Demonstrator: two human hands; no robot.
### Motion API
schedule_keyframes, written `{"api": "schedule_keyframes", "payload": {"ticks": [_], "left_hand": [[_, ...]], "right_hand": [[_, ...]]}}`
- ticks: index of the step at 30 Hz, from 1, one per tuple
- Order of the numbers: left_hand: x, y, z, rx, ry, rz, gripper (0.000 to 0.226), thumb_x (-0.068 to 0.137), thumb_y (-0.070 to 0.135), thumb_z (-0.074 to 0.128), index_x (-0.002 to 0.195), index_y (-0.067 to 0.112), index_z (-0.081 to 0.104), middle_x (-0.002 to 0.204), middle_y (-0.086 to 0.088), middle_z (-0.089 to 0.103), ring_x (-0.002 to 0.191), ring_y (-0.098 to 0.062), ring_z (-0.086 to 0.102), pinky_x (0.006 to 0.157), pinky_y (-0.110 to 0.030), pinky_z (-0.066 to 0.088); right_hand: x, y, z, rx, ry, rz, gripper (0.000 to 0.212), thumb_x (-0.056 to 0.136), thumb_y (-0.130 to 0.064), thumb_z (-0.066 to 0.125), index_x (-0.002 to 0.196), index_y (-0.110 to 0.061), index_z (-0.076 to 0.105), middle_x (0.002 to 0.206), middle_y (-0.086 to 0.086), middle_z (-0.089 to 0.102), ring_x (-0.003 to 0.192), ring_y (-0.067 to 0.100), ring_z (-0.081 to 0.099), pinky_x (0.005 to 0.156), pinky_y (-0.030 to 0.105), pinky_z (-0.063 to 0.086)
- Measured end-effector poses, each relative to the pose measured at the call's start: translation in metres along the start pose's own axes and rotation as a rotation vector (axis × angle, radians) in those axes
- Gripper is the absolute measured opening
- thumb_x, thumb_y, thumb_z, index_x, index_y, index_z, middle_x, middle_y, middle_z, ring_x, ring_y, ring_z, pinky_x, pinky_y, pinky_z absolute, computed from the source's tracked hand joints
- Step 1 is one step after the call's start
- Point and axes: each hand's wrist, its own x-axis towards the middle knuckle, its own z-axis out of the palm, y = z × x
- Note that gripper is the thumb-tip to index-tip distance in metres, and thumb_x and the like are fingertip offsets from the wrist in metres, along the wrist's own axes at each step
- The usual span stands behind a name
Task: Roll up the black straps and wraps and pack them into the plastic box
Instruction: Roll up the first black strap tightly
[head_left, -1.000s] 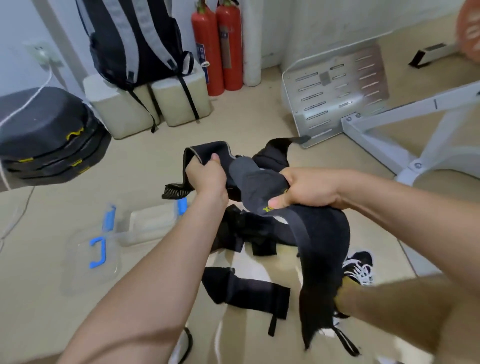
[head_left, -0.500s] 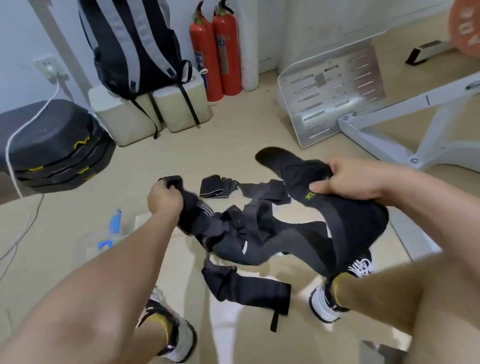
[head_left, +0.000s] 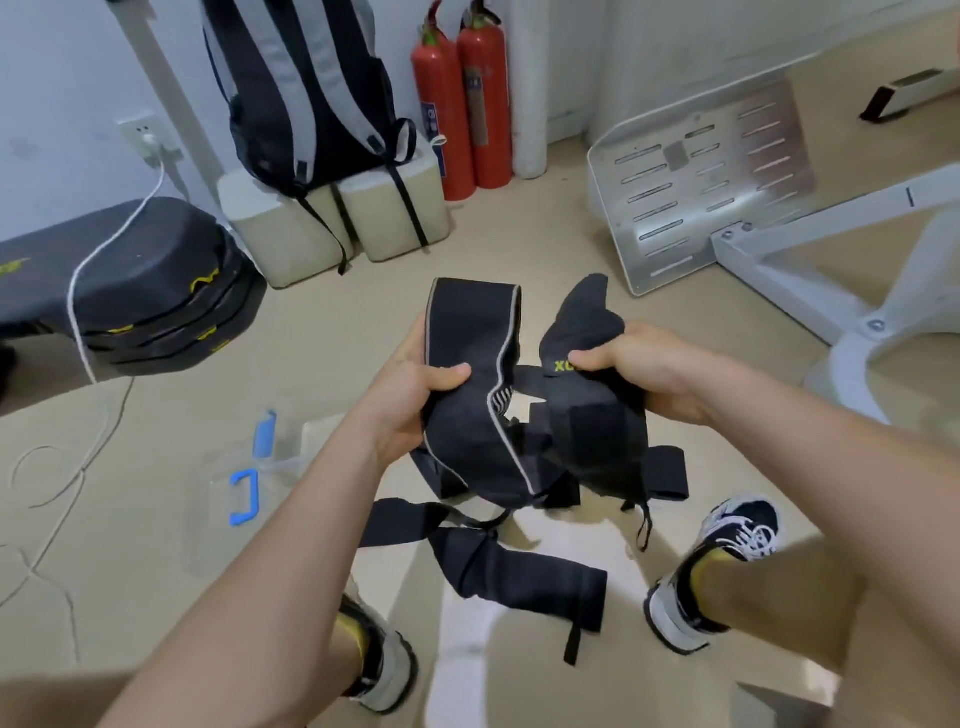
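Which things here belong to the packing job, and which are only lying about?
Job:
- grey-edged wrap, gripped by the left hand
- lettered wrap, gripped by the right hand
- strap on the floor
- clear box

Lying about:
- backpack
- fire extinguishers
- metal plate
- black pads

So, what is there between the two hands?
In the head view, only black fabric: the left hand grips a grey-edged wrap, the right hand a yellow-lettered wrap, and a narrow strap runs between them.
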Motion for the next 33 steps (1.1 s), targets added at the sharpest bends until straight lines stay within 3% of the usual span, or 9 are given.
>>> {"api": "schedule_keyframes", "payload": {"ticks": [10,15,18,20,22,24,26,29,33], "left_hand": [[0.006,-0.025,-0.005,0.298,0.048,-0.048,0.088,0.074,-0.018,0.039,0.135,0.045,0.049,0.109,0.014,0.070,0.098,-0.015,0.064,0.076,-0.030,0.051],[-0.003,-0.056,-0.028,0.084,0.073,-0.129,0.095,0.054,-0.006,0.041,0.136,0.042,0.053,0.110,0.000,0.070,0.089,-0.020,0.058,0.065,-0.030,0.042],[-0.007,-0.075,-0.037,-0.088,0.080,-0.193,0.090,0.057,-0.010,0.039,0.129,0.039,0.060,0.091,-0.004,0.067,0.076,-0.020,0.053,0.058,-0.026,0.040],[-0.007,-0.085,-0.041,-0.117,0.095,-0.250,0.091,0.052,-0.007,0.041,0.127,0.039,0.060,0.084,-0.004,0.063,0.071,-0.020,0.051,0.059,-0.026,0.041],[-0.005,-0.093,-0.038,-0.121,0.084,-0.296,0.092,0.050,-0.007,0.042,0.128,0.039,0.059,0.089,-0.005,0.066,0.072,-0.021,0.057,0.061,-0.028,0.045],[-0.004,-0.099,-0.028,-0.130,0.034,-0.304,0.091,0.052,-0.009,0.043,0.130,0.035,0.058,0.100,-0.006,0.071,0.079,-0.019,0.065,0.062,-0.027,0.051],[-0.001,-0.106,-0.019,-0.117,-0.041,-0.317,0.089,0.054,-0.011,0.043,0.130,0.034,0.057,0.108,-0.006,0.072,0.088,-0.017,0.068,0.066,-0.026,0.054],[0.004,-0.113,-0.015,-0.031,-0.162,-0.359,0.078,0.059,-0.014,0.041,0.123,0.026,0.061,0.101,-0.007,0.072,0.088,-0.019,0.067,0.067,-0.028,0.053],[0.018,-0.121,-0.018,0.023,-0.216,-0.500,0.049,0.061,-0.014,0.040,0.098,0.009,0.063,0.073,-0.005,0.068,0.065,-0.014,0.066,0.051,-0.021,0.049]], "right_hand": [[0.028,0.039,-0.002,-0.554,0.159,0.016,0.018,0.087,-0.006,0.065,0.105,-0.004,0.065,0.105,0.014,0.069,0.099,0.033,0.064,0.088,0.040,0.054],[0.062,0.084,0.010,-0.479,0.466,-0.068,0.043,0.088,-0.012,0.059,0.130,-0.014,0.048,0.112,0.009,0.063,0.103,0.033,0.059,0.075,0.034,0.043],[0.078,0.114,0.024,-0.401,0.561,-0.029,0.059,0.091,-0.013,0.058,0.145,-0.017,0.035,0.123,0.012,0.058,0.113,0.036,0.055,0.082,0.039,0.046],[0.087,0.123,0.035,-0.477,0.577,0.073,0.042,0.093,-0.028,0.058,0.132,-0.014,0.049,0.121,0.013,0.057,0.113,0.035,0.054,0.091,0.046,0.049],[0.086,0.119,0.048,-0.280,0.231,0.279,0.054,0.097,-0.057,0.043,0.101,-0.009,0.065,0.100,0.012,0.068,0.093,0.028,0.063,0.083,0.040,0.053],[0.082,0.118,0.064,0.080,-0.327,0.508,0.093,0.088,-0.082,0.022,0.105,-0.004,0.070,0.098,0.011,0.075,0.090,0.026,0.070,0.079,0.034,0.052],[0.085,0.123,0.083,0.402,-0.584,0.507,0.098,0.084,-0.086,0.025,0.113,-0.003,0.067,0.100,0.011,0.074,0.095,0.029,0.070,0.090,0.038,0.049],[0.104,0.125,0.104,0.839,-0.521,0.409,0.063,0.096,-0.058,0.048,0.126,-0.006,0.063,0.121,0.017,0.066,0.115,0.031,0.062,0.106,0.043,0.043],[0.142,0.105,0.095,0.919,-0.063,0.144,0.036,0.096,-0.004,0.057,0.129,-0.016,0.058,0.119,0.017,0.066,0.100,0.028,0.068,0.076,0.037,0.058]]}}
